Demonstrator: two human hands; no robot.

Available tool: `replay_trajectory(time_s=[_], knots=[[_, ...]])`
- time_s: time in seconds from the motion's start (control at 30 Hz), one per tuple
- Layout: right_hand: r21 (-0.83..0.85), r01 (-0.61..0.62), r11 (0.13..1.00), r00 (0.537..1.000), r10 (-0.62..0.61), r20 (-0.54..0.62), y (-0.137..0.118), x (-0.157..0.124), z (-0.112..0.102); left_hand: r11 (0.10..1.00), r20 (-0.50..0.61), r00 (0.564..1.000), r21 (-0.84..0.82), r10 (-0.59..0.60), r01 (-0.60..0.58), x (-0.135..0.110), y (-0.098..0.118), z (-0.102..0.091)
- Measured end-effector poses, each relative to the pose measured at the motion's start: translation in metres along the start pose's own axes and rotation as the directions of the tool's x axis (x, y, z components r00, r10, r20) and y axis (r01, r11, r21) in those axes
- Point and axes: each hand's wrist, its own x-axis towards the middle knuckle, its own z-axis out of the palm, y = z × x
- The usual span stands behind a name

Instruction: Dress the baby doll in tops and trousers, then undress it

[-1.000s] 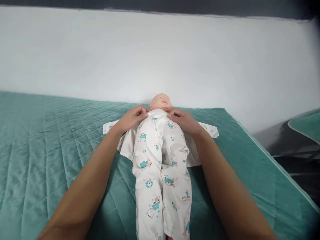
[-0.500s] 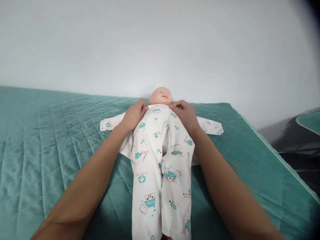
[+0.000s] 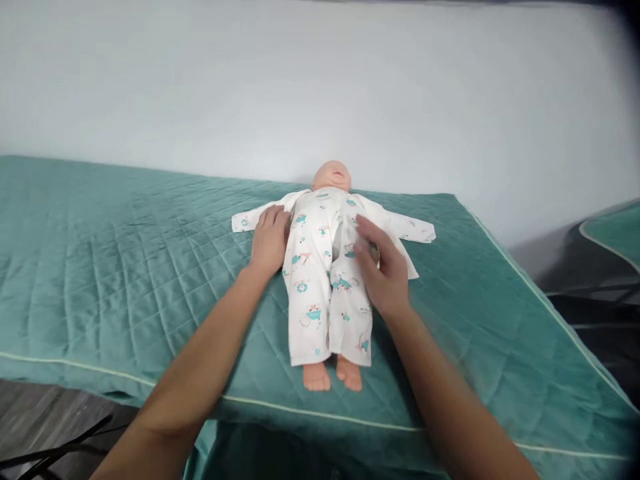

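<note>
A baby doll (image 3: 333,176) lies on its back on the green quilted bed cover, head toward the wall. Its white printed trousers (image 3: 310,293) reach up to the neck and over the chest, with both bare feet (image 3: 317,377) showing below the cuffs. Beneath them a white long-sleeved top (image 3: 409,227) spreads out to both sides. My left hand (image 3: 271,240) rests flat along the left edge of the clothes, fingers stretched out. Over the trousers' right side, my right hand (image 3: 384,267) is slightly blurred, thumb and fingers apart, with nothing seen between them.
The green quilted cover (image 3: 125,267) has pale piping along its front and right edges. A pale wall (image 3: 250,80) stands behind it. Another green-covered surface (image 3: 615,233) is at the right. Dark metal legs (image 3: 65,447) and grey floor show at lower left.
Both hands have left the trousers' top edge at the doll's neck and come back toward me. My right hand has opened. The view has pulled back, so the feet and front edge now show.
</note>
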Motion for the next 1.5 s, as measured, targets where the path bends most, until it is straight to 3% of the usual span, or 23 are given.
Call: replay_trajectory(time_s=[0.13, 0.27, 0.37, 0.47, 0.57, 0.7, 0.9, 1.03, 1.1, 1.2, 1.33, 1.43, 1.5], knots=[[-0.029, 0.04, 0.999, 0.992, -0.036, 0.118, -0.041, -0.067, 0.002, 0.997, -0.004, 0.997, -0.035, -0.071, 0.071, -0.062, 0.009, -0.028], [-0.145, 0.019, 0.989, 0.981, 0.01, 0.193, -0.07, -0.118, -0.001, 0.948, 0.042, 0.986, -0.272, -0.163, 0.168, -0.129, 0.029, -0.061], [-0.288, 0.023, 0.957, 0.969, 0.05, 0.243, -0.086, -0.135, -0.005, 0.884, 0.152, 0.969, -0.401, -0.194, 0.24, -0.17, 0.053, -0.077], [-0.477, 0.112, 0.872, 0.948, 0.05, 0.313, -0.095, -0.135, -0.003, 0.851, 0.23, 0.96, -0.461, -0.158, 0.25, -0.192, 0.076, -0.084], [-0.591, 0.18, 0.786, 0.937, 0.047, 0.347, -0.094, -0.126, 0.004, 0.876, 0.256, 0.963, -0.439, -0.09, 0.199, -0.196, 0.091, -0.082], [-0.614, 0.236, 0.753, 0.933, 0.002, 0.361, -0.089, -0.117, 0.011, 0.913, 0.213, 0.973, -0.375, -0.086, 0.163, -0.193, 0.095, -0.075], [-0.496, 0.29, 0.819, 0.927, -0.111, 0.358, -0.101, -0.115, 0.003, 0.913, 0.08, 0.991, -0.388, -0.107, 0.13, -0.198, 0.096, -0.07], [-0.373, 0.359, 0.856, 0.881, -0.178, 0.439, -0.115, -0.118, 0.0, 0.951, -0.076, 0.995, -0.307, -0.068, 0.041, -0.213, 0.096, -0.07], [-0.346, 0.361, 0.866, 0.865, -0.173, 0.471, -0.114, -0.122, -0.001, 0.971, -0.1, 0.993, -0.235, -0.07, 0.045, -0.221, 0.095, -0.07], [-0.304, 0.322, 0.897, 0.874, -0.159, 0.458, -0.108, -0.131, -0.008, 0.983, -0.041, 0.992, -0.147, -0.115, 0.108, -0.226, 0.096, -0.071], [-0.208, 0.147, 0.967, 0.95, -0.08, 0.301, -0.095, -0.145, -0.029, 0.968, -0.031, 0.987, -0.205, -0.156, 0.146, -0.221, 0.109, -0.08], [-0.139, 0.002, 0.99, 0.971, 0.031, 0.237, -0.082, -0.154, -0.04, 0.968, -0.048, 0.997, -0.249, -0.054, 0.04, -0.211, 0.127, -0.087], [-0.169, -0.064, 0.984, 0.976, 0.097, 0.195, -0.072, -0.159, -0.041, 0.983, 0.0, 0.999, -0.176, 0.051, -0.05, -0.202, 0.139, -0.087]])
